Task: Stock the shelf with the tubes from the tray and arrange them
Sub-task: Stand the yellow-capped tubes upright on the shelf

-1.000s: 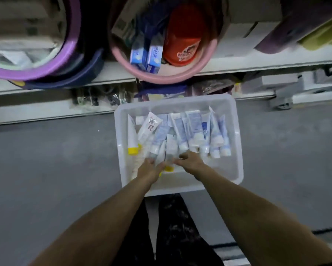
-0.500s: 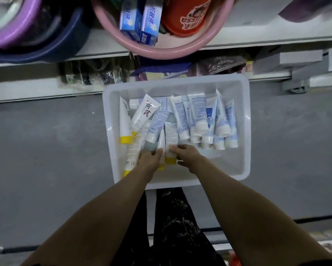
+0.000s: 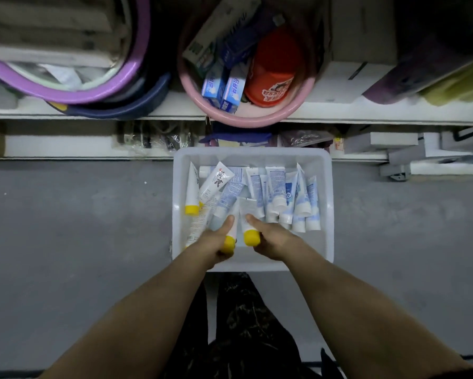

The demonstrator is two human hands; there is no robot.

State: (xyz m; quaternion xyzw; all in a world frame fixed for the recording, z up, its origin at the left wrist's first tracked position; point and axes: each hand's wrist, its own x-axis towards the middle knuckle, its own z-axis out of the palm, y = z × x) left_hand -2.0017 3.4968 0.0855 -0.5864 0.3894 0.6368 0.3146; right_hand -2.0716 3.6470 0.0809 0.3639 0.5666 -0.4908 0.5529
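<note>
Two yellow-capped tubes (image 3: 248, 220) gripped, one per hand: left hand (image 3: 216, 242), right hand (image 3: 273, 240), fingers clamped; lifting from tray (image 3: 329, 203) may drag neighbouring tubes out

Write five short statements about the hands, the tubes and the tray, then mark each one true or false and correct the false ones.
1. Each hand grips a tube with a yellow cap. True: the left hand holds one yellow-capped tube and the right hand holds another yellow-capped tube.
2. The tray sits up on the shelf. False: the white tray is on the grey floor, in front of the shelf.
3. The tray is empty apart from the two held tubes. False: many blue-and-white tubes lie in it.
4. A pink basin on the shelf holds blue boxes. True.
5. All caps in the tray are white. False: another yellow cap shows at the tray's left side.
</note>
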